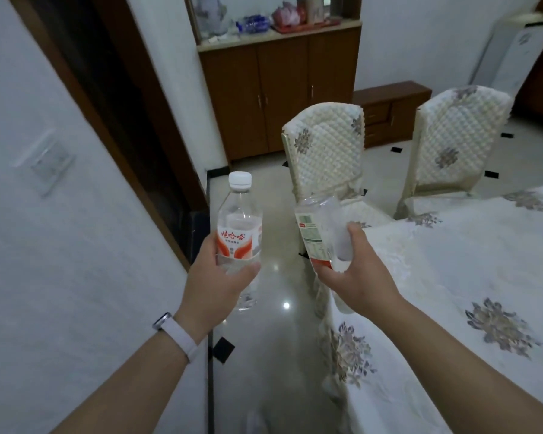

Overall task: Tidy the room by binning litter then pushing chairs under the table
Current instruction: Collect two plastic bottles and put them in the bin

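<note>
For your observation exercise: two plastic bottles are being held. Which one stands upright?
The left-hand bottle, gripped by the left hand, white cap uppermost; the right-hand bottle, in the right hand, leans over, no cap visible.

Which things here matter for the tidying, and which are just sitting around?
Job: capped bottle in the left hand, tilted bottle in the right hand, near chair, far chair, table.
Lying about: wooden cabinet, clutter on its top, low drawer unit.

"娃哈哈" on upright bottle (pixel 239 223) label
</note>
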The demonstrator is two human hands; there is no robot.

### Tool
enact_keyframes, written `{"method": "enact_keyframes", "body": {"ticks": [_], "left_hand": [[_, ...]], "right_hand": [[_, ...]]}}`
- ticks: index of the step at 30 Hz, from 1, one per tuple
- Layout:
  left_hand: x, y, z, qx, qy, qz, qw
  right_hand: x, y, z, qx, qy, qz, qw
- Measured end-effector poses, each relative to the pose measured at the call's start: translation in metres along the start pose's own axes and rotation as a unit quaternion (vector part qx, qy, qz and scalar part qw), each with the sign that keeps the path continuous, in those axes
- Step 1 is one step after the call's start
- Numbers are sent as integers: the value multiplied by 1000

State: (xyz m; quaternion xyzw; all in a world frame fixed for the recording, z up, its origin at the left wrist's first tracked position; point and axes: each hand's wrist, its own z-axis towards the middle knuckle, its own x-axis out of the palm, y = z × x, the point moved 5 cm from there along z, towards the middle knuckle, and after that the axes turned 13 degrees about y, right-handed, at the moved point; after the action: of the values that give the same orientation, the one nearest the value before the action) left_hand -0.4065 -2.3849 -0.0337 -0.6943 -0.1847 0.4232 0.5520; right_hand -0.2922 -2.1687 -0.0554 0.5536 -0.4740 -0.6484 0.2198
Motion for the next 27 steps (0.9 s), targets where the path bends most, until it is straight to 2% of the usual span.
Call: {"method": "enact_keyframes", "body": {"ticks": [6, 10, 17, 22, 27], "left_hand": [[-25, 47, 91, -19, 21, -40, 999], [-55, 70, 168, -15, 34, -69, 997], [-107, 84, 278, -6, 42, -99, 994], [-142, 97, 315, -5, 24, -96, 995], [-182, 127, 339, -45, -18, -97, 994]], "right_hand": [[22, -13, 84, 42, 4, -14, 999], [37, -1, 155, 65, -23, -20, 997], [46, 42, 258, 46, -63, -34, 996], [60, 48, 315, 58, -54, -52, 995], [95, 56, 393, 49, -12, -31, 998]]}}
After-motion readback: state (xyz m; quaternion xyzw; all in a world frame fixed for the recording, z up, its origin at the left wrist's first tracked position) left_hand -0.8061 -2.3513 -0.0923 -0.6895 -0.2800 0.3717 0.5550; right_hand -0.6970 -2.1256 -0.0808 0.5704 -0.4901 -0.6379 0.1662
